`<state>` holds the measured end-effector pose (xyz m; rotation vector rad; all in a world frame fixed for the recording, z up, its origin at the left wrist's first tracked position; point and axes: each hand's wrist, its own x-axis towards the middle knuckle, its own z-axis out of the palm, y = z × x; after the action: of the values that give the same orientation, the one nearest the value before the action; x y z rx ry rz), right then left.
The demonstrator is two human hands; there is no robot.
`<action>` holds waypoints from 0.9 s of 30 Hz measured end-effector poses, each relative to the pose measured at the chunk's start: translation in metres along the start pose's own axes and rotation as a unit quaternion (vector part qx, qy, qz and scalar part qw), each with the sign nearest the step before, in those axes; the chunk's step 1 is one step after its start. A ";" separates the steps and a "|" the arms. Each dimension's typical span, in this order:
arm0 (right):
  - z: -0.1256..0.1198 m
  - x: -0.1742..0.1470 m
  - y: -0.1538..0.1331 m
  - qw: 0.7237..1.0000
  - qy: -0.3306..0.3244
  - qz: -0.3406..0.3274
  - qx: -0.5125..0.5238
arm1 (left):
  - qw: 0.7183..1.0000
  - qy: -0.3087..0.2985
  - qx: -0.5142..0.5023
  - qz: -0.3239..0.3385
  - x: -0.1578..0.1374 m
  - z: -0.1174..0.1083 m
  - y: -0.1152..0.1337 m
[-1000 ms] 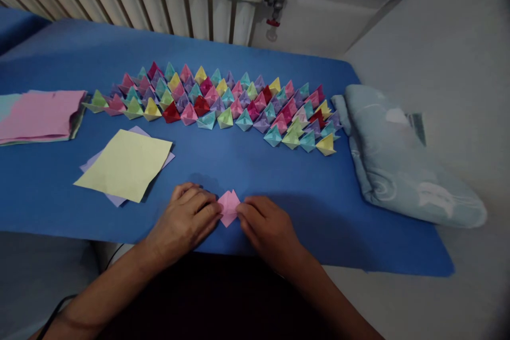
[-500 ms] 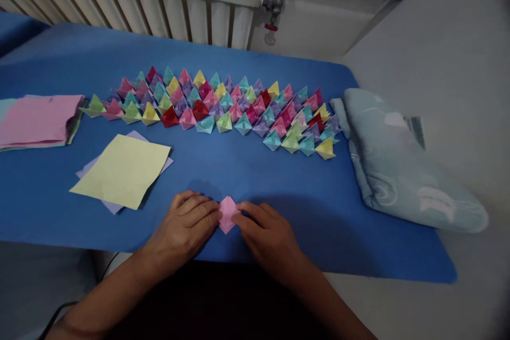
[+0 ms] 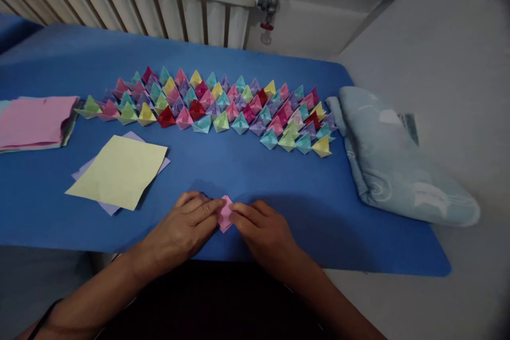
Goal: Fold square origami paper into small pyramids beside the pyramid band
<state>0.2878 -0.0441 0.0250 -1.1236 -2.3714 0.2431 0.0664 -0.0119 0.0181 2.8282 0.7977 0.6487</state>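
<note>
Left hand (image 3: 187, 226) at nine o'clock, right hand (image 3: 266, 228) at three, both pinching a pink folded-paper diamond (image 3: 225, 214), sides kinda hidden.

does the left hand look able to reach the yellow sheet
Likely yes: the yellow sheet lies uncovered, with nothing between it and the left hand, though that hand holds the pink paper.

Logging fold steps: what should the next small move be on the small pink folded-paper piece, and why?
Probably press the small pink folded-paper piece along its side edges: the bare left hand and bare right hand hold it from opposite sides, its top and bottom points showing between them.
</note>
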 end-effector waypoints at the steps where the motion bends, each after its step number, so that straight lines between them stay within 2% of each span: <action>1: 0.000 0.000 0.001 1.000 -0.002 -0.004 -0.003 | 1.000 0.002 0.008 0.007 0.001 0.000 0.000; 4: 0.000 0.002 0.004 1.000 -0.005 -0.023 -0.013 | 0.999 0.015 0.027 0.023 0.005 -0.002 -0.001; 8: -0.002 0.002 0.005 0.999 -0.013 -0.030 -0.014 | 0.999 0.002 0.038 0.035 0.009 -0.003 -0.003; 15: -0.003 -0.002 0.000 0.999 -0.003 0.046 0.009 | 0.999 0.012 0.031 0.032 0.010 -0.002 -0.004; 24: 0.001 -0.001 -0.001 0.999 0.001 0.051 -0.012 | 0.999 0.025 0.022 0.019 0.011 -0.002 -0.002; 27: 0.003 0.000 -0.004 0.997 0.006 0.078 -0.010 | 1.000 0.023 0.002 0.017 0.011 -0.003 -0.002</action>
<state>0.2841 -0.0467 0.0239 -1.3173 -2.2821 0.2652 0.0729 -0.0039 0.0241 2.8467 0.7605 0.7216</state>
